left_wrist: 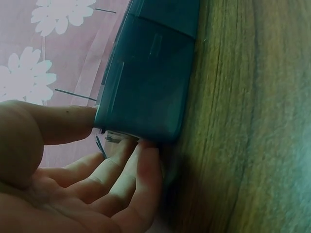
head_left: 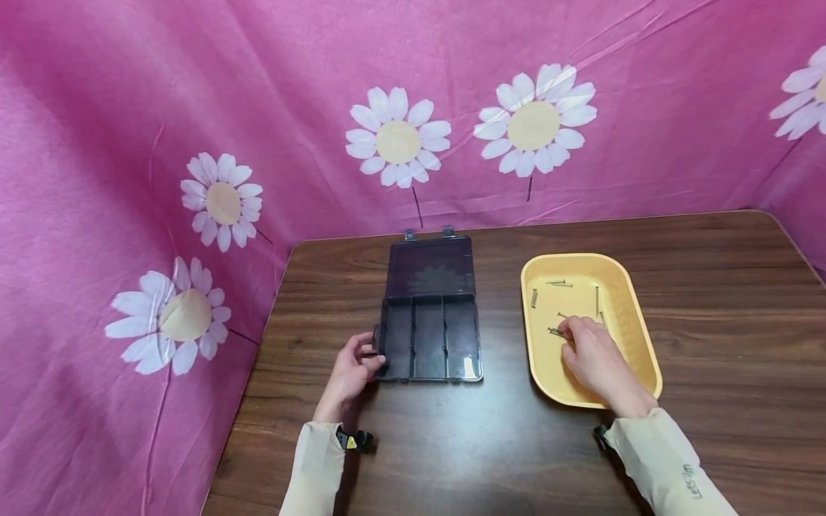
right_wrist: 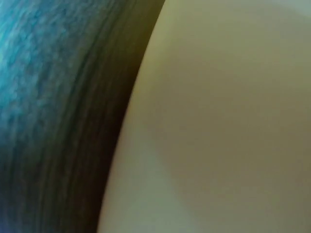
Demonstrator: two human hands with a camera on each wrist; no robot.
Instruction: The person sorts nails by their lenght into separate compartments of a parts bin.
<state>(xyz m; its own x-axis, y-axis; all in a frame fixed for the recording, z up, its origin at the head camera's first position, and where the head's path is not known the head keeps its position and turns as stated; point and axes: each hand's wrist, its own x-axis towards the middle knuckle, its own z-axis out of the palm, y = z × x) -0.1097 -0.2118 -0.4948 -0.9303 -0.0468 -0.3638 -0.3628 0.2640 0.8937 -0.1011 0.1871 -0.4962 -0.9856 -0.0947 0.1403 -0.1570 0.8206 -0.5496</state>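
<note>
A dark translucent organizer box [head_left: 429, 374] lies with its lid folded back, its base split into three long compartments. My left hand [head_left: 350, 374] grips the box's left side; in the left wrist view its thumb [left_wrist: 68, 125] lies on the rim and the fingers [left_wrist: 148, 170] press the side by the latch. Inside a yellow tray [head_left: 548, 383], my right hand [head_left: 596, 362] reaches down with bent fingers at a few screws [head_left: 553, 331]. Whether it pinches one is hidden. The right wrist view holds mostly the blurred tray wall [right_wrist: 218, 121].
More thin screws lie about the tray: a pair [head_left: 560, 284] at the back, a small row [head_left: 534, 298] at the left and one upright in view [head_left: 596, 301] at the right. The brown wood table [head_left: 464, 459] ends at a pink flowered cloth [head_left: 310, 143] behind and left.
</note>
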